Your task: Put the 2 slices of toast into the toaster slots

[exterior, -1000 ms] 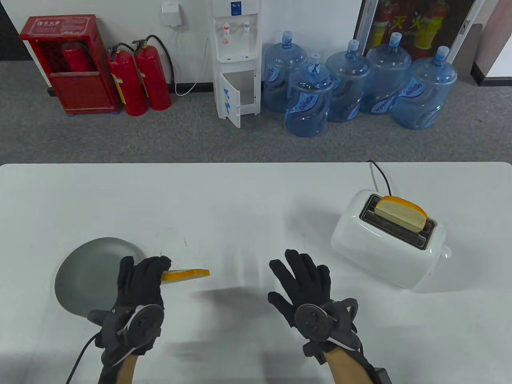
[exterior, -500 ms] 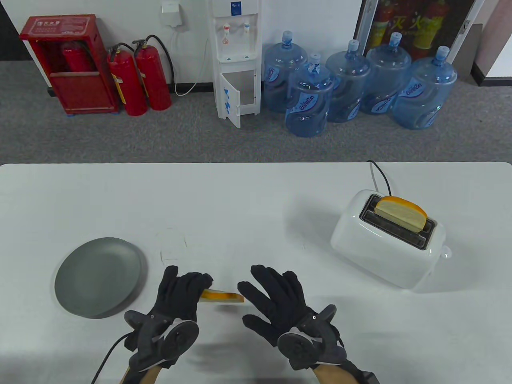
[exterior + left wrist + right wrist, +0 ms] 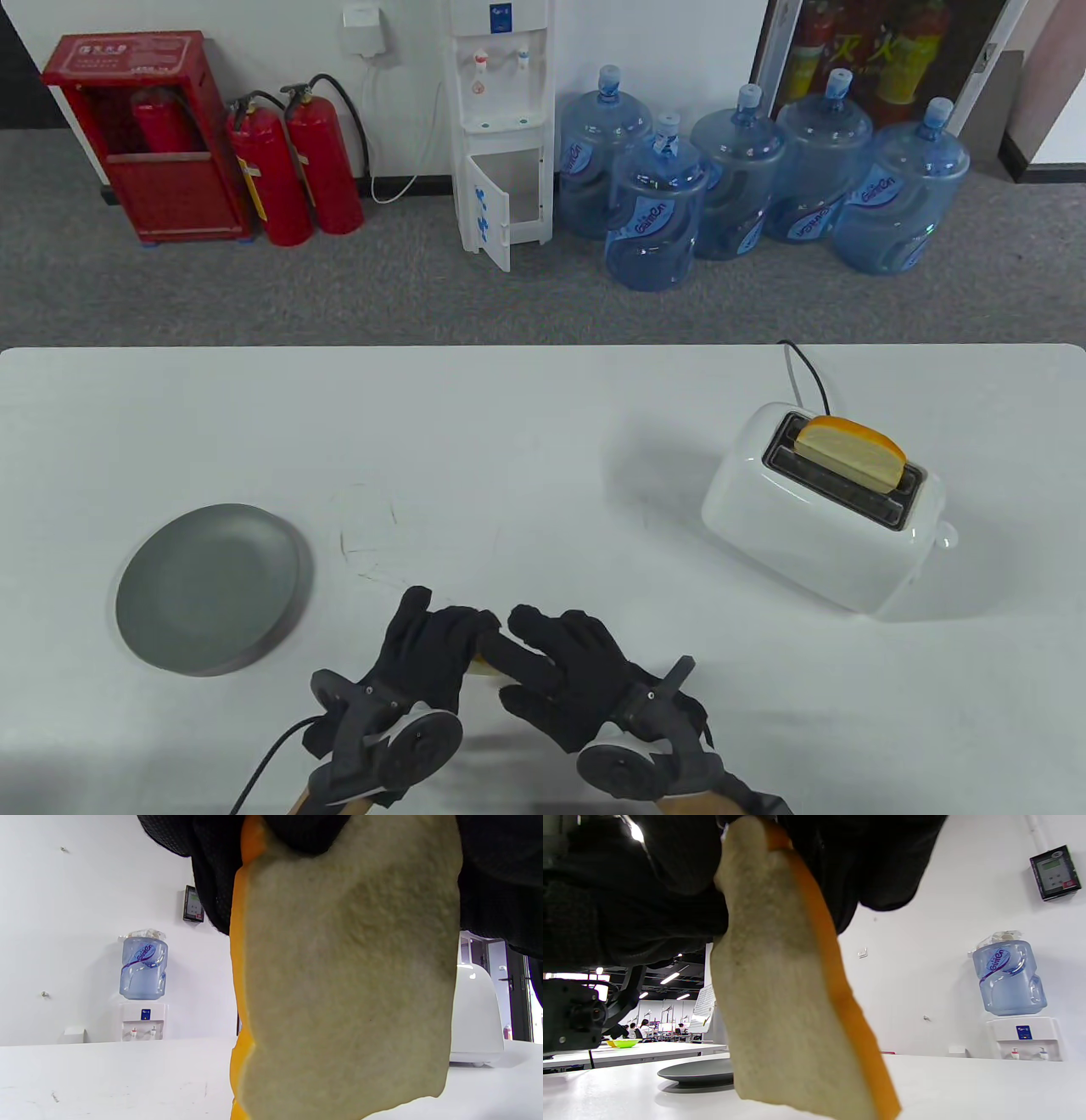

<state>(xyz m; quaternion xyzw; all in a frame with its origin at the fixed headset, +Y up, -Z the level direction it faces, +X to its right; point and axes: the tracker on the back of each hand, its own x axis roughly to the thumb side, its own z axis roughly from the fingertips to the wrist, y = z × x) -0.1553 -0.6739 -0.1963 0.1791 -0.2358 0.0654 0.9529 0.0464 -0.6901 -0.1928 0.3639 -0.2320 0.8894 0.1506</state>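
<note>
A toast slice point(image 3: 484, 667) with an orange crust hangs edge-down above the table's near middle, almost hidden between my two hands. My left hand point(image 3: 454, 637) pinches its top edge. My right hand point(image 3: 513, 641) meets it from the right, and its fingers point(image 3: 878, 866) close over the same edge. The slice fills the left wrist view point(image 3: 348, 984) and the right wrist view point(image 3: 780, 1005). The white toaster point(image 3: 814, 518) stands at the right. A second toast slice point(image 3: 851, 450) stands in its far slot; the near slot point(image 3: 836, 492) is open.
A grey plate point(image 3: 212, 586) lies at the left and holds nothing. The toaster's black cord point(image 3: 806, 369) runs off the far edge. Water bottles, a dispenser and fire extinguishers stand on the floor beyond the table.
My left hand carried the slice from beside the plate to the near middle. My right hand moved left and back to meet it, and its fingers now lie on the slice.
</note>
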